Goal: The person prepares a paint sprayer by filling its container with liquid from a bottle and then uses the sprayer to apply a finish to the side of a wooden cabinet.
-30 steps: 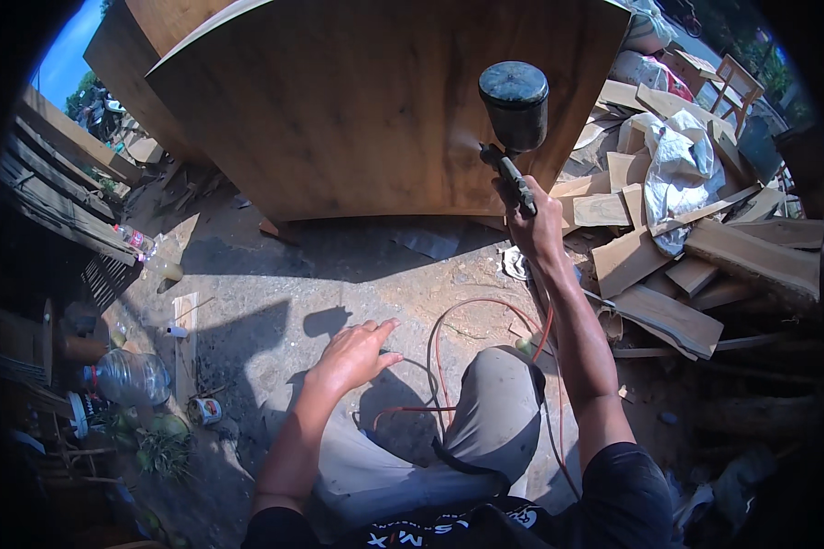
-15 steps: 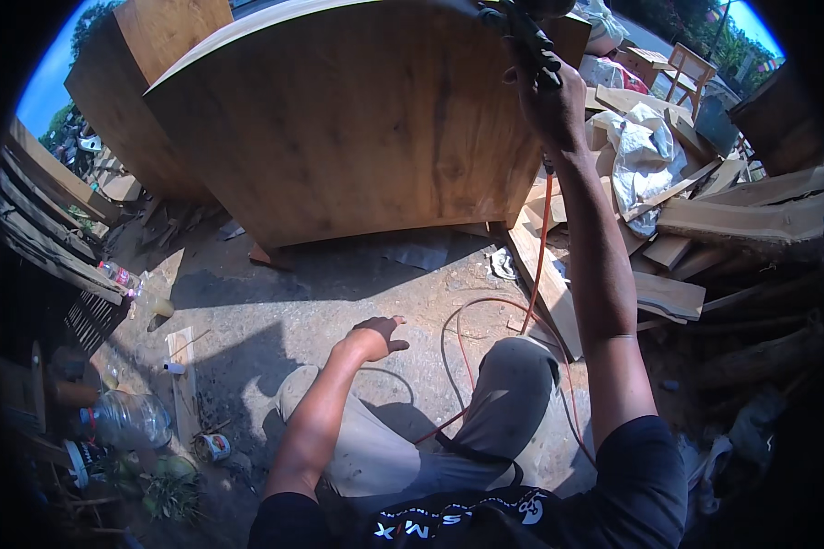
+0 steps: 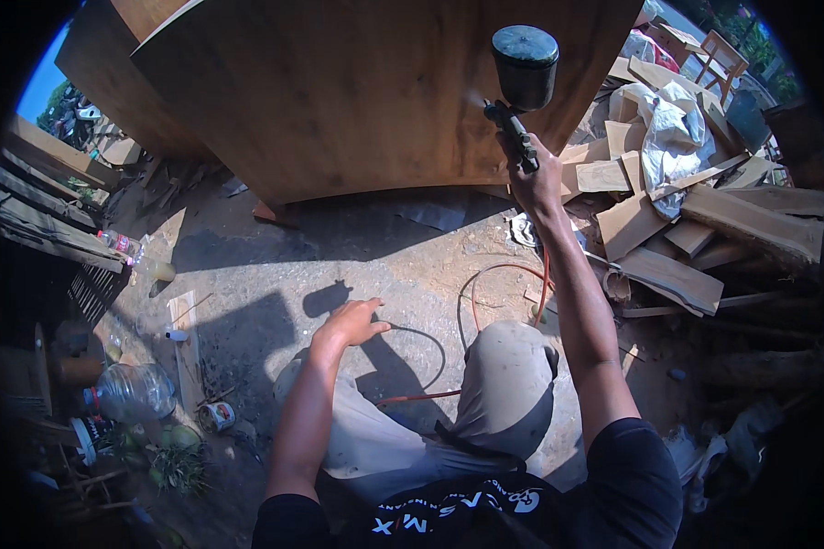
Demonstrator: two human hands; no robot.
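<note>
My right hand (image 3: 537, 183) is wrapped round the grip of a spray gun (image 3: 515, 128) with a dark round cup (image 3: 525, 69) on top. A faint mist shows at its nozzle, which points left along a large brown wooden panel (image 3: 339, 101). From the gun an orange-red hose (image 3: 547, 274) runs down to the ground and loops by my knee. My left hand (image 3: 352, 322) hangs free above my left knee, fingers stretched out and holding nothing. The gun's shadow falls on the ground just past that hand.
Scrap boards (image 3: 668, 274) and a white sack (image 3: 676, 128) are heaped on the right. Along the left lie a large clear bottle (image 3: 135, 393), smaller bottles (image 3: 151, 268), a small can (image 3: 216, 416) and a narrow board (image 3: 185, 348). Another wooden panel (image 3: 110, 82) stands behind at left.
My right hand has come down and nearer with the spray gun, so its cup is now in full view. The hose loop has shifted. My left hand has moved slightly up.
</note>
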